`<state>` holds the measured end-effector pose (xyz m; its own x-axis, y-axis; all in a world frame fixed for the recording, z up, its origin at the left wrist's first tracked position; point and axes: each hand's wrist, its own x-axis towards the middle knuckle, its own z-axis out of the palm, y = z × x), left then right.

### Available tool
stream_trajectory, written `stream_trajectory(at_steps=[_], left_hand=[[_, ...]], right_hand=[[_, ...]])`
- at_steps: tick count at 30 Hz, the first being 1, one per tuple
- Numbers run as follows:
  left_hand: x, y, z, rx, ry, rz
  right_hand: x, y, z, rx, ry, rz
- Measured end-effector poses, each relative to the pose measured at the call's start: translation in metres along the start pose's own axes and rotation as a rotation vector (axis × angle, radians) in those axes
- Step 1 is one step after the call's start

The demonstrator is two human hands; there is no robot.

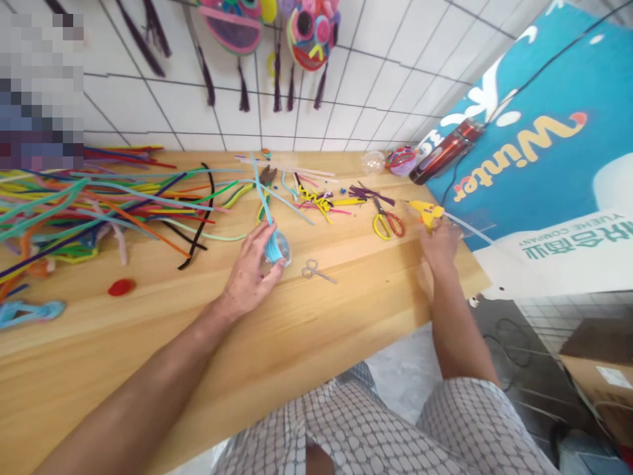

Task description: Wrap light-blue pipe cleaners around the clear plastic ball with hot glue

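My left hand [254, 272] is closed round a small clear plastic cup or dome [284, 247]. Light blue pipe cleaners [273, 250] cover part of it, and their long ends stick up past my fingers toward the wall. At the right end of the table, my right hand [439, 243] grips a yellow hot glue gun [426, 211], its nozzle pointing left and a pale glue stick trailing from its back. Small silver scissors [319, 270] lie just right of my left hand. Scissors with yellow and red handles [388, 223] rest nearer the glue gun.
Many coloured pipe cleaners [113, 204] are heaped at the left. Pliers [267, 177] lie behind my left hand, beside a yellow coiled pipe cleaner [316, 200]. A red cylinder [448, 153] leans by the blue poster [544, 145]. Decorated masks [312, 33] hang on the tiled wall.
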<state>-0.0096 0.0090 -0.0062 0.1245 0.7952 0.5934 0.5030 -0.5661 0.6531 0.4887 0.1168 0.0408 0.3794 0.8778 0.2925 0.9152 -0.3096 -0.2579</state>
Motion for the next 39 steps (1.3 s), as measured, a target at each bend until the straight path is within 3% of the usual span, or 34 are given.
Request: stream_trajectory(at_steps=[2,4,7,10,14,18,23,29,34,39], left_hand=[[-0.001,0.001,0.001,-0.004,0.001,-0.011],[0.0,0.002,0.001,0.003,0.008,-0.007],[0.001,0.006,0.0,0.045,-0.019,0.019],[0.002,0.011,-0.002,0.081,-0.046,0.04],[0.002,0.013,-0.001,0.069,-0.056,0.028],[0.001,0.011,0.002,0.008,-0.032,0.054],[0.002,0.012,0.002,-0.013,-0.052,0.056],[0.004,0.014,0.0,-0.029,-0.086,0.073],[0.005,0.014,0.0,-0.021,-0.105,0.076],[0.005,0.015,0.0,-0.046,-0.083,0.051]], right_hand=[[-0.017,-0.005,-0.011,-0.021,0.024,-0.008],[-0.035,-0.021,-0.021,0.102,-0.021,-0.085],[-0.062,-0.069,-0.035,0.431,-0.219,-0.203],[-0.086,-0.133,-0.044,0.689,-0.478,-0.343],[-0.108,-0.211,-0.035,0.915,-0.763,-0.446],[-0.12,-0.254,-0.005,1.069,-0.891,-0.383],[-0.131,-0.271,0.024,1.333,-1.046,-0.215],[-0.137,-0.276,0.027,1.499,-1.286,-0.139],[-0.136,-0.274,0.033,1.566,-1.298,-0.05],[-0.136,-0.271,0.036,1.577,-1.274,-0.062]])
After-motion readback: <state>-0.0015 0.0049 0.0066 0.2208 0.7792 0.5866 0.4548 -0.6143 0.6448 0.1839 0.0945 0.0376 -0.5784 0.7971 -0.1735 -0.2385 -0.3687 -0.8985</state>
